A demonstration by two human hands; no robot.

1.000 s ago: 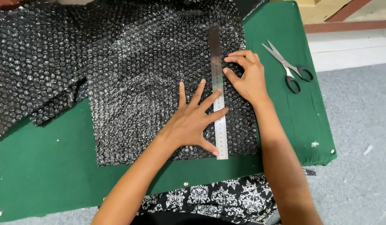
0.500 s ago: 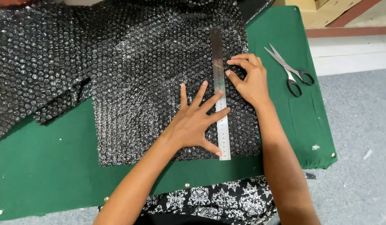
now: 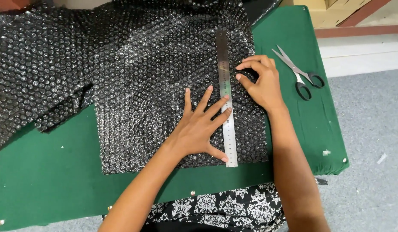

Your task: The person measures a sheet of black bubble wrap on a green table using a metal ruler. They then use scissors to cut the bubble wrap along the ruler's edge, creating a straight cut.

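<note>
Green table [image 3: 48, 189] carries bubble wrap [image 3: 134, 81] and scissors [image 3: 300, 71].

I count two hands: left hand [image 3: 198, 129] spread flat, right hand [image 3: 259, 81] just beyond it with fingertips pinched. One steel ruler [image 3: 225, 96] between them, under the left fingertips. One pair of scissors [image 3: 298, 71], black handles, right of the right hand, apart from it. Bubble wrap [image 3: 143, 73] under both hands: I can't tell if it's one sheet or several overlapping. One green tabletop [image 3: 48, 180]. Four round metal studs near its front edge, closest one [image 3: 192, 193] just below the left forearm. One small white scrap [image 3: 326, 152] right of the right forearm.
</note>
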